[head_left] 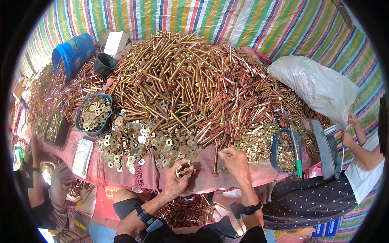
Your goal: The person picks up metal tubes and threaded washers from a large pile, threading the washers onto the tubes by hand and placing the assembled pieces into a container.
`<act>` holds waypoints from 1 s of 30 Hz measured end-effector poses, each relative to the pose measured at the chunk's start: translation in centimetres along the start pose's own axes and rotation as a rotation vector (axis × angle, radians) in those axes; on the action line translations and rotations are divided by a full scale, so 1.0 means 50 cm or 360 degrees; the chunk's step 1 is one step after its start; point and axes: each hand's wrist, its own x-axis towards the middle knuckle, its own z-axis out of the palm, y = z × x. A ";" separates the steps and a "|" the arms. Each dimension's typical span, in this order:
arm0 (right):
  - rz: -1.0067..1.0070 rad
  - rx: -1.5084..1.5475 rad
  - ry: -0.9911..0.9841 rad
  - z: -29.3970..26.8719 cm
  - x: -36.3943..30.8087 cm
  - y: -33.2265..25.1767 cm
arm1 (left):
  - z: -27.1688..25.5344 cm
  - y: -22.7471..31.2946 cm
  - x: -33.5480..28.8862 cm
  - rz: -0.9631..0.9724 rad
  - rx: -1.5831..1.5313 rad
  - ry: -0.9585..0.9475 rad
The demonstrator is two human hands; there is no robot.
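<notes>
My left hand is curled closed, palm partly up, around several small brass-coloured nuts at the front edge of the cloth. To its right, my right hand has thumb and forefinger pinched together. Those fingertips are right beside a long brassy bolt that points toward me over the pink cloth; whether they touch it, or hold something small, I cannot tell. Behind both hands rises a big heap of long bolts. Flat round washers are spread beyond my left hand, and loose nuts lie beyond my right.
A blue basin of washers and a white packet are at left. Near the right stand a blue basin of nuts, a green-handled tool and a grey metal box. Another person's hands grip a plastic bag.
</notes>
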 end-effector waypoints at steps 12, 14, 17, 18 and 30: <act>-0.0349 -0.0494 0.0436 -0.033 0.020 0.012 | 0.004 0.004 0.004 0.0022 0.0007 -0.0048; -0.0273 -0.0399 0.0389 -0.052 0.021 0.025 | 0.002 0.010 0.003 -0.0009 0.0038 -0.0075; -0.0125 -0.0251 0.0197 -0.067 0.006 0.032 | 0.002 0.015 0.006 0.0028 0.0047 -0.0084; -0.0102 -0.0194 0.0097 -0.071 -0.003 0.030 | 0.004 0.015 0.007 0.0055 0.0043 -0.0084; -0.0428 -0.0648 -0.0396 -0.067 -0.059 0.035 | 0.002 -0.001 0.002 -0.0092 -0.0033 -0.0096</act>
